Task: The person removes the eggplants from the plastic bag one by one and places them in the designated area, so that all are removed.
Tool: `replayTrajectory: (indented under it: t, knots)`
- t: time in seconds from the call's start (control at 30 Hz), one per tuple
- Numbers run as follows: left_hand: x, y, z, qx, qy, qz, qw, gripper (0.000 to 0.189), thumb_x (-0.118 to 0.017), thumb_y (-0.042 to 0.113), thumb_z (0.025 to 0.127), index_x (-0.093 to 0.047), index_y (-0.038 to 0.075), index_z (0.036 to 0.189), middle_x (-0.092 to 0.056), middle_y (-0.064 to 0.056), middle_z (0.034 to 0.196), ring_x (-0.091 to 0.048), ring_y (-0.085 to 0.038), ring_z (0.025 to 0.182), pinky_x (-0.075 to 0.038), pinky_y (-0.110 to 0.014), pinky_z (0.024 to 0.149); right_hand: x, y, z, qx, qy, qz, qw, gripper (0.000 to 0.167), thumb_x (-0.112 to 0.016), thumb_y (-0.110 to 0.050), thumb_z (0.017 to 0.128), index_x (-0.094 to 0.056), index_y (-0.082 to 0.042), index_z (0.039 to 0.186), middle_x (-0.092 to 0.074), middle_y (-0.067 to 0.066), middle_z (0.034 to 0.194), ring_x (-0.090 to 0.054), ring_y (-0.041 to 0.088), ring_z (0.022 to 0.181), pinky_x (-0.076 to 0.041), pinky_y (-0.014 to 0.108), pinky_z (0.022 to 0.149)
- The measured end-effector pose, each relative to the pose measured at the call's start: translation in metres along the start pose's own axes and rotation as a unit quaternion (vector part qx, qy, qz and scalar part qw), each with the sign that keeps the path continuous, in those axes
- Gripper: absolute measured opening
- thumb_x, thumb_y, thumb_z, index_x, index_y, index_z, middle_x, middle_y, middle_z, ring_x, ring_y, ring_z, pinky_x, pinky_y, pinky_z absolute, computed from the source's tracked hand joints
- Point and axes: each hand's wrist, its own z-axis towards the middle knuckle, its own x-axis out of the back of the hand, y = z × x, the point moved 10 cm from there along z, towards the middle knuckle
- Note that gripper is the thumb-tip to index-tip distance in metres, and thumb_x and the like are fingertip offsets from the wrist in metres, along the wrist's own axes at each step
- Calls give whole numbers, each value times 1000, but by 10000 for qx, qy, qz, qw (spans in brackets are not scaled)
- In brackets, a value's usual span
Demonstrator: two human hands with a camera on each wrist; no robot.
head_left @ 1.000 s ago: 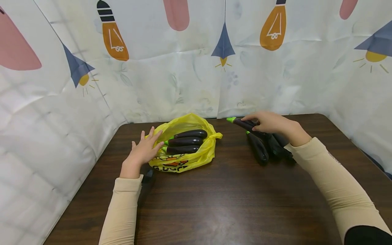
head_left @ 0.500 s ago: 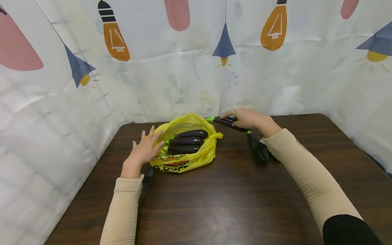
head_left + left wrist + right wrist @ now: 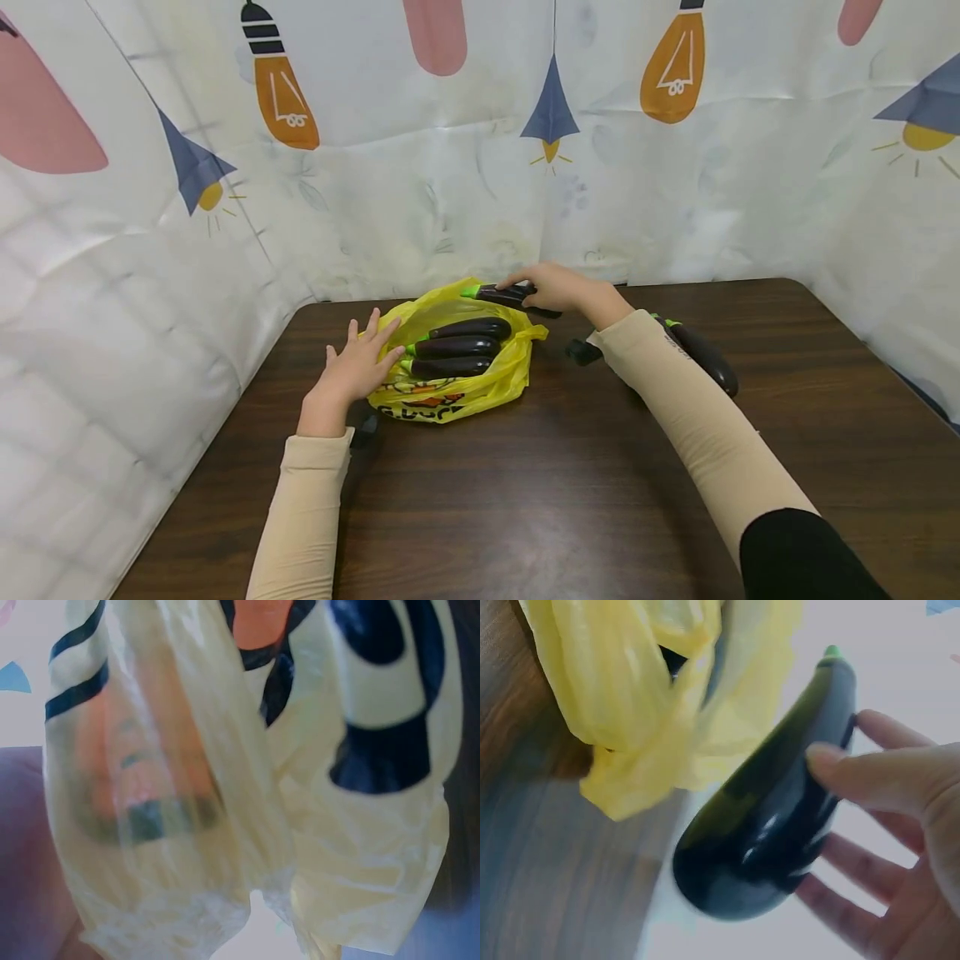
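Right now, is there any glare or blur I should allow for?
Head: mostly clear, pale glare patch on the table; left wrist: the bag looks soft and washed out; right wrist: small highlights on the held eggplant, near-white overexposure behind the right hand.

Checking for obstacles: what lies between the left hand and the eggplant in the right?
The open yellow bag, with three eggplants inside; the head view shows it.

In the head view, just left of centre, black capitals (image 3: 423, 412) low on the yellow bag (image 3: 513, 375) seem to read "G.DUC", the rest being distorted, while right of centre a dark line of lettering (image 3: 678, 343) on the beige right sleeve (image 3: 705, 408) is too small to read.
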Motion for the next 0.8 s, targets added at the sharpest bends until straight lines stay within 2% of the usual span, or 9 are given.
replayTrajectory:
  t: [0.07,0.13,0.2,0.23,0.37,0.53,0.8]
  knots:
    - [-1,-1,0,5,-19,16,10000,64,-42,39,112,-17,19,167,6,-18,171,9,-53,150,4,-84,105,-4,-2,8,75,85,-91,9999,47,-60,-2,103,-58,-16,148,-48,15,155,-55,22,71,-44,36,68]
    - [-1,-1,0,-4,-30,10,10000,64,-42,40,112,-17,19,167,6,-17,171,10,-53,150,5,-84,105,-8,-4,15,103,138,-211,9996,47,-62,-4,103,-58,-15,148,-49,14,154,-62,27,99,-49,38,80]
    - [0,-1,0,-20,-27,-8,10000,64,-42,40,111,-17,19,167,6,-17,171,10,-53,150,5,-84,105,-11,-5,22,88,157,-374,9991,47,-62,-3,102,-58,-14,147,-51,12,153,-55,29,128,-50,41,95]
    - [0,0,0,-24,-21,-16,10000,64,-42,40,111,-18,18,167,6,-17,171,10,-53,150,5,-84,105,-13,-5,24,63,161,-449,9988,46,-62,-3,102,-59,-14,147,-51,11,152,-51,31,135,-49,43,101]
    - [1,2,-1,-39,18,-33,10000,64,-43,40,111,-19,17,167,5,-17,171,9,-53,150,5,-84,105,-18,-7,33,-38,114,-664,9977,46,-61,0,102,-59,-13,147,-53,10,151,-46,31,141,-44,46,110]
    - [1,4,0,-11,32,21,10000,64,-43,39,111,-19,17,166,4,-17,171,9,-52,151,5,-84,105,-21,-8,42,-99,274,-677,9973,46,-60,0,103,-58,-12,147,-51,10,152,-45,31,141,-43,43,112]
    - [1,2,0,13,20,86,10000,63,-43,39,112,-19,18,167,5,-17,171,9,-52,151,4,-84,106,-35,-16,59,-47,563,-1131,9920,44,-66,-7,101,-59,-5,144,-56,16,142,-54,31,131,-46,40,108]
